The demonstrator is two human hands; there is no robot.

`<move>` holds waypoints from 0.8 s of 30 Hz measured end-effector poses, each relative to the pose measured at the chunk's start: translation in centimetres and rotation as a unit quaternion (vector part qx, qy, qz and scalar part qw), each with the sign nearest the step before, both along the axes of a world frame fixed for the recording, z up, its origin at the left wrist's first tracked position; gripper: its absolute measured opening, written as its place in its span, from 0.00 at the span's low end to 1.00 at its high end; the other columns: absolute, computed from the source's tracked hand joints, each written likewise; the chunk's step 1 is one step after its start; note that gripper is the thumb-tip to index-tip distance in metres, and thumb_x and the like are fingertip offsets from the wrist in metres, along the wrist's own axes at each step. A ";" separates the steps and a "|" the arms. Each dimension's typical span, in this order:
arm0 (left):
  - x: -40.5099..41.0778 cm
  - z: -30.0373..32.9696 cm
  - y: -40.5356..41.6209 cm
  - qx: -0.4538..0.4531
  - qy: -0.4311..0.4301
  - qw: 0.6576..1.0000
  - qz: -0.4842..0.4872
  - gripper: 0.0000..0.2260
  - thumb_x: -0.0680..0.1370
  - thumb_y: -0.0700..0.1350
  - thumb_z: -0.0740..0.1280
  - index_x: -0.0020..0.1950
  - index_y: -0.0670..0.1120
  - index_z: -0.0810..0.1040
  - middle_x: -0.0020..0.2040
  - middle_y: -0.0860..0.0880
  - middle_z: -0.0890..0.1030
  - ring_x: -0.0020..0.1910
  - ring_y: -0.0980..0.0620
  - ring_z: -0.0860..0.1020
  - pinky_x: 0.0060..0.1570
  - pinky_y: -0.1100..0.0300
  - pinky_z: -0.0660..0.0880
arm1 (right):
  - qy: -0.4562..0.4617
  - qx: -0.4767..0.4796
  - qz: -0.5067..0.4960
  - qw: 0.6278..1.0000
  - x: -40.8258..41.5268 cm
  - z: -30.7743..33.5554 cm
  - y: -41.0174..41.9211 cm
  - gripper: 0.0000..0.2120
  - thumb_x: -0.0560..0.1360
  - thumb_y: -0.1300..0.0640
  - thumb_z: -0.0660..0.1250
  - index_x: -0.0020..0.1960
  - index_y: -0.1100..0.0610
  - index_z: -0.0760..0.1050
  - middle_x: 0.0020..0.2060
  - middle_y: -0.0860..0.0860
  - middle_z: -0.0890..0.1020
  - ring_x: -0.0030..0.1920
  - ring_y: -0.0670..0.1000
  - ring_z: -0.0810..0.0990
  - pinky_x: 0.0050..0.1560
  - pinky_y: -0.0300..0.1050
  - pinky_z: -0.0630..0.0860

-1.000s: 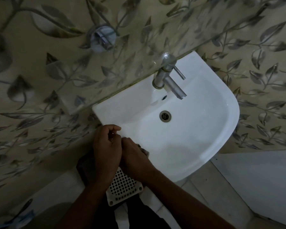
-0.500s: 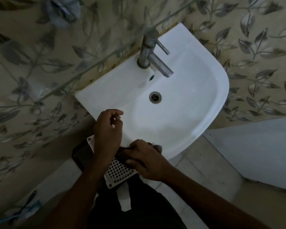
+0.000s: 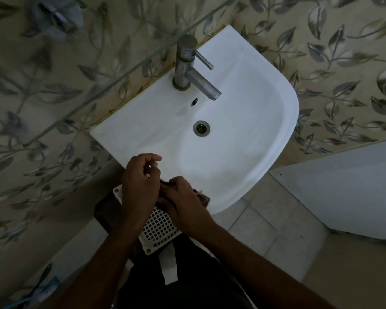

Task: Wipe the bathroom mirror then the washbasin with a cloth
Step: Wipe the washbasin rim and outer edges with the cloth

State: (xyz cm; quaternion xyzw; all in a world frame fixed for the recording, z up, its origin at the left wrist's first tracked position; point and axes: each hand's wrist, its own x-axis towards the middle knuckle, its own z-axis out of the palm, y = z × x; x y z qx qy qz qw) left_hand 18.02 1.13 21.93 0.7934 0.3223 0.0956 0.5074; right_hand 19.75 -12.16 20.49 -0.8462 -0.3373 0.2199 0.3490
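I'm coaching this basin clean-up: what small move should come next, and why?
Probably sweep the right hand, which grips the dark cloth at the near rim of the white ceramic washbasin, inward along the bowl, since the left hand hovers loosely curled and holds nothing.

A bathroom: white washbasin (image 3: 243,121), steel tap (image 3: 187,63), leaf-patterned wall tiles (image 3: 343,63).

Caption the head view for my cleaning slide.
Right hand presses dark cloth on white ceramic washbasin rim; left hand hovers.
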 end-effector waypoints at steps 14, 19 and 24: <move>-6.7 -3.7 2.0 -0.007 0.072 0.997 -0.021 0.06 0.81 0.41 0.64 0.53 0.51 0.79 0.48 0.62 0.75 0.48 0.65 0.75 0.46 0.74 0.68 | -0.111 -0.059 -0.257 0.958 1.4 -1.6 -11.1 0.19 0.81 0.53 0.57 0.67 0.58 0.77 0.52 0.54 0.73 0.50 0.52 0.75 0.56 0.39 0.73; -11.0 -7.2 3.6 -0.032 0.094 0.994 -0.047 0.07 0.81 0.38 0.64 0.53 0.47 0.80 0.51 0.53 0.80 0.54 0.54 0.79 0.55 0.61 0.73 | -0.023 0.014 -0.256 0.966 -5.8 1.2 -6.3 0.16 0.82 0.52 0.58 0.66 0.53 0.76 0.52 0.48 0.69 0.45 0.47 0.75 0.47 0.31 0.72; -14.0 -9.6 5.2 -0.075 0.111 0.990 -0.034 0.08 0.80 0.38 0.65 0.51 0.50 0.81 0.49 0.60 0.80 0.51 0.59 0.79 0.50 0.65 0.72 | 0.018 -0.020 -0.109 0.994 -10.8 0.0 -1.5 0.18 0.81 0.50 0.59 0.70 0.48 0.70 0.63 0.54 0.70 0.61 0.47 0.73 0.63 0.35 0.71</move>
